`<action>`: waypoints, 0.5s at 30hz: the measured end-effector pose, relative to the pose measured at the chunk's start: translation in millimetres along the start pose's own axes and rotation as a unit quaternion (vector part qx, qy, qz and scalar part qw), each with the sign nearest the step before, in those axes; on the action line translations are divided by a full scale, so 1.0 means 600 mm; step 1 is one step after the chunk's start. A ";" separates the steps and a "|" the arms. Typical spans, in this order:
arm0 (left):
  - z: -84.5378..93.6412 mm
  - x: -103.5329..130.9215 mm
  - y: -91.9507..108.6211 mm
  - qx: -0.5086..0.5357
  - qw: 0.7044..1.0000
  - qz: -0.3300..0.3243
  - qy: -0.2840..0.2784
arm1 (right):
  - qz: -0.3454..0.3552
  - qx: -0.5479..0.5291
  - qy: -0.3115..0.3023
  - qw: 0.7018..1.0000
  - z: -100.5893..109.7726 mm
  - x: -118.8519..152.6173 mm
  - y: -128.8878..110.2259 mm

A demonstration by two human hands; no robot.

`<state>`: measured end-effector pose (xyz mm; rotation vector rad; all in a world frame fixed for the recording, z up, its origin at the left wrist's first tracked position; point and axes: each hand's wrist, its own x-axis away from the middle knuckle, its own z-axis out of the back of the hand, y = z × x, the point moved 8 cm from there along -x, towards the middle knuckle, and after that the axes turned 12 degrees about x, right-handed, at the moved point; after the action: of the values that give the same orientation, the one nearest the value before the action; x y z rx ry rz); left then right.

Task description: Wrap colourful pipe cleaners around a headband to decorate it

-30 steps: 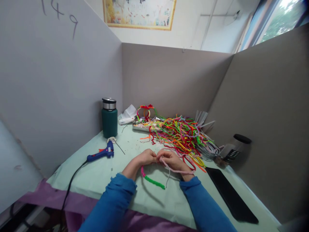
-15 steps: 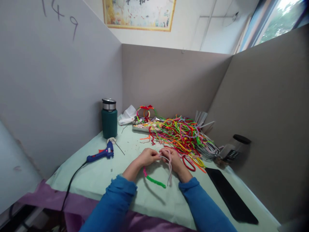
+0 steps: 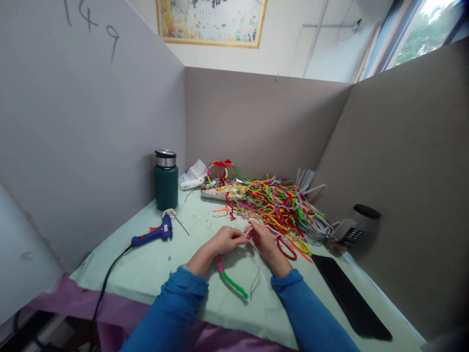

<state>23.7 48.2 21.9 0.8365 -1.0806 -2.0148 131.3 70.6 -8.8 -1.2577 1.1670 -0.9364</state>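
Tabletop (image 3: 271,313), pale green. Heap (image 3: 278,200) of coloured stems, toward back right. Bottle (image 3: 166,186), upright, toward back left. Glue gun (image 3: 154,235), corded, just before bottle. Band (image 3: 234,284), looped below both hands at near tabletop; pink and green covering done along left side; thin pale wire (image 3: 259,266) on right, seemingly not yet covered; stretch under fingers hidden. Left hand (image 3: 226,239): grip pinched on band. Right hand (image 3: 264,243): fingertips together on pale pink strand (image 3: 248,229), mostly hidden.
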 end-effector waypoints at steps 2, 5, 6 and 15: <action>-0.001 0.000 0.009 -0.008 1.000 -0.018 -0.003 | 0.010 0.018 0.008 1.000 0.001 -0.001 -0.002; -0.001 0.000 0.015 -0.019 0.999 -0.035 -0.002 | 0.015 0.046 0.019 0.999 0.001 0.000 -0.008; 0.000 -0.001 0.013 -0.020 0.999 -0.034 0.001 | 0.013 0.054 0.023 0.998 0.002 0.001 -0.010; 0.039 -0.003 -0.010 -0.096 0.989 0.019 0.114 | 0.030 0.134 -0.025 0.990 -0.010 0.005 -0.008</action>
<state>4.8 61.8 27.7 0.9116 -0.7561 -1.9023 126.1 66.0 -3.8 -1.0183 0.9977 -0.9755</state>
